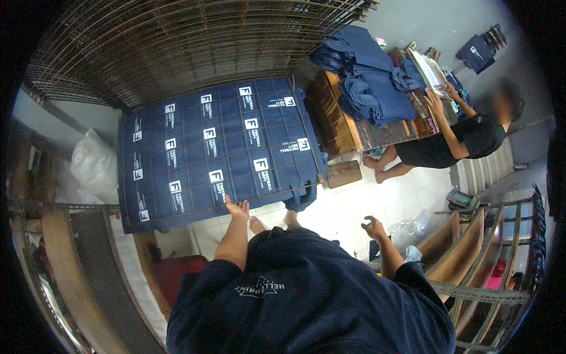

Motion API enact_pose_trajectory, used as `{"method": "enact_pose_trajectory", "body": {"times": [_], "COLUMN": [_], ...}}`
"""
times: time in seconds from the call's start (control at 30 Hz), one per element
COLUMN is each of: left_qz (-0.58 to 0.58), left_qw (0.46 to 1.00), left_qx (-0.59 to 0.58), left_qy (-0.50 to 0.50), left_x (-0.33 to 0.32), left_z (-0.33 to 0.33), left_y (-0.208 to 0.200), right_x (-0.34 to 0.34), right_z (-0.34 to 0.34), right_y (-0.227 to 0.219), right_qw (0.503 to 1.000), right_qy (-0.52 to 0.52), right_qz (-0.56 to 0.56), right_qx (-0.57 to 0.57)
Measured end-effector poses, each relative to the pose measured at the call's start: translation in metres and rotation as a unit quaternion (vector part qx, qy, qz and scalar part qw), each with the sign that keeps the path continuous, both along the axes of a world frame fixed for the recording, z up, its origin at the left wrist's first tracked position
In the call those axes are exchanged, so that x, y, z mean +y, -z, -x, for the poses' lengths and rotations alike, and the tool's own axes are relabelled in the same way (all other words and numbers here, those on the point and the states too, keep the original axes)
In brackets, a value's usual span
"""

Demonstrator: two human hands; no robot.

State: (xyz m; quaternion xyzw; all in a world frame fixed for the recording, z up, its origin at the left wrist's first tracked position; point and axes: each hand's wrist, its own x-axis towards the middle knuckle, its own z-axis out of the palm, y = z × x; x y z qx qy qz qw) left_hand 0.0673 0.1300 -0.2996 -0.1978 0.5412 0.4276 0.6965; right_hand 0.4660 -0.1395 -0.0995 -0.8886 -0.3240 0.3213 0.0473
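Observation:
Navy cloth pieces (188, 153) with white prints lie in rows on a wire drying rack (277, 193) in front of me. My left hand (237, 207) is at the rack's near edge, with the thumb up and the fingers bent at the rim. How far the fingers wrap under that edge is hidden. Out over the floor to the right, my right hand (372, 228) is held up with nothing in it. Its fingers are loosely bent and apart, touching nothing.
More wire racks (177, 41) are raised above the cloth. Navy fabric piles (377, 94) cover a wooden table (348, 118), where a co-worker (471, 135) handles a pale framed board (429, 71). Shelving (448, 242) stands near right; a white plastic bag (94, 165) sits at left.

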Motion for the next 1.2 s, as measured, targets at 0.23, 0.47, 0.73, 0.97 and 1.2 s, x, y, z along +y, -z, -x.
{"method": "enact_pose_trajectory", "body": {"times": [0.23, 0.47, 0.73, 0.97, 1.2], "left_qz": [-0.140, -0.082, -0.042, -0.029, -0.347], "left_qw": [0.887, 0.729, 0.830, 0.853, 0.663], "left_qx": [0.238, 0.493, 0.416, 0.184, 0.309], "left_qy": [0.371, 0.467, 0.370, 0.488, 0.588], "left_x": [-0.026, -0.076, -0.136, -0.134, -0.147], "left_z": [0.047, 0.163, 0.158, 0.062, 0.002], "left_y": [-0.017, 0.057, -0.013, -0.092, -0.078], "right_x": [-0.027, 0.007, 0.148, 0.156, 0.127], "right_z": [0.003, 0.012, -0.013, -0.044, -0.078], "right_y": [0.042, 0.104, 0.085, 0.105, 0.141], "right_qw": [0.995, 0.957, 0.953, 0.941, 0.930], "right_qy": [-0.050, -0.228, -0.290, -0.330, -0.349], "right_qz": [0.079, 0.166, -0.081, -0.063, 0.049], "right_qx": [0.037, 0.068, 0.008, 0.028, 0.105]}}
